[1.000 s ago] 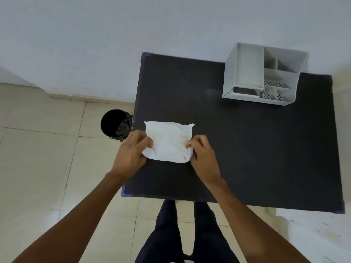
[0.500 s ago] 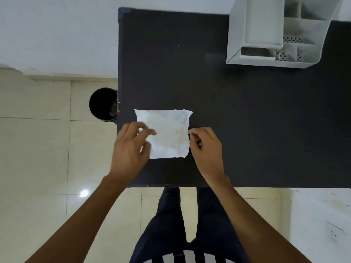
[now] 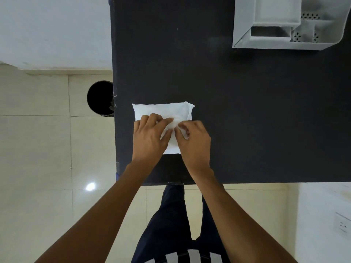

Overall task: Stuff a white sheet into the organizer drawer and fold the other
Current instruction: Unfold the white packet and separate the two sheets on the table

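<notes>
A white sheet (image 3: 163, 111), partly folded into a rough rectangle, lies flat on the black table (image 3: 247, 111) near its left front corner. My left hand (image 3: 150, 137) rests on the sheet's left half with fingers pressing down. My right hand (image 3: 193, 143) pinches the sheet's right edge and has drawn it over toward the middle, so both hands meet above the sheet's centre. The grey organizer (image 3: 284, 23) with several compartments and a drawer slot stands at the table's far right. Whether a sheet lies inside it is hidden.
A round black bin (image 3: 99, 98) stands on the tiled floor against the table's left edge. A white wall runs behind. My legs are under the table's front edge. A wall socket (image 3: 341, 224) shows at the lower right.
Both hands have moved inward from the sheet's sides to its middle, the right hand carrying the right edge over. The camera has tilted down and closer.
</notes>
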